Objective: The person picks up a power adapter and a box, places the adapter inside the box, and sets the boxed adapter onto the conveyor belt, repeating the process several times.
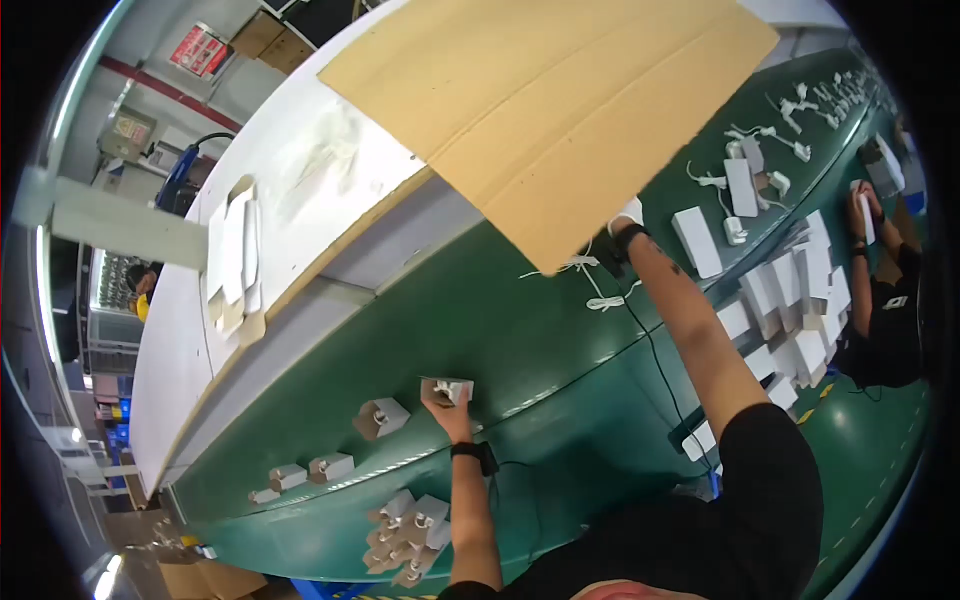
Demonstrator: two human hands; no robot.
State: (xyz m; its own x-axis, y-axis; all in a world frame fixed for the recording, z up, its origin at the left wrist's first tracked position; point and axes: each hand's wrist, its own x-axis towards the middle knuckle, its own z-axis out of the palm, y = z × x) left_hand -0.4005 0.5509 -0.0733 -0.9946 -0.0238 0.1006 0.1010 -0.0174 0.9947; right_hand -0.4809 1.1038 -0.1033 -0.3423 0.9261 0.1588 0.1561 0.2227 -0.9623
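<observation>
My left hand point(450, 412) grips a small white box point(463, 388) on the green belt. The box's flaps stand open, and a white item shows inside. Along the belt to the left sit several similar open boxes, the nearest a box point(388, 417) with something white in it. My right hand point(630, 214) reaches to the edge of a large cardboard sheet point(560, 120). Its fingers are mostly hidden, with something white at them. Just below lies a white cable point(606, 302). To the right of that hand stands a closed white box point(697, 243).
More open boxes point(410, 535) cluster near my left forearm. A pile of white boxes point(795, 300) lies right of my right arm. White adapters with cables point(736, 230) line the belt's far right. Another person point(885, 290) works there. Flattened cartons point(237, 250) rest on the white shelf.
</observation>
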